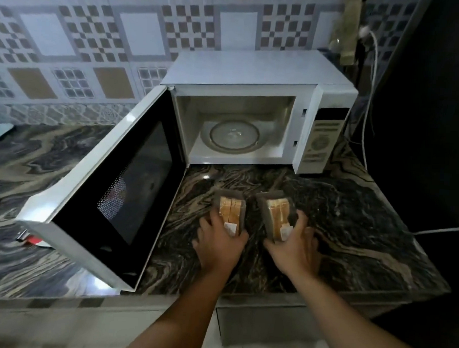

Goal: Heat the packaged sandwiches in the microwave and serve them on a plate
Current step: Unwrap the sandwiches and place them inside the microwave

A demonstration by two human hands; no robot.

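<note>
Marble-patterned stone desk (352, 231), dark with swirling tan veins and a glossy surface, carries everything here. One white box-shaped microwave (253, 96) stands at its back edge against a wall of checker-patterned tiles (97, 36). Its single door (112, 189), white-framed with a black perforated window, is swung wide to the left, and the pale cavity shows one round clear glass turntable (234, 136) lying flat on the floor of the oven. A beige control panel (322, 141) with a round dial runs down the right side of the front. One white cable (369, 101) hangs down the wall to the right of the oven.

Two wedge-shaped packaged sandwiches sit side by side near the middle of the desk, just in front of the open oven, each in a dark cardboard sleeve with tan bread slices showing through a clear face and a small white label at the near end. The left hand (217, 241) grips the left sandwich pack (229, 209), fingers curled round its near end; the right hand (296, 242) grips the right sandwich pack (275, 215) likewise. The two packs lie close, not touching.
</note>
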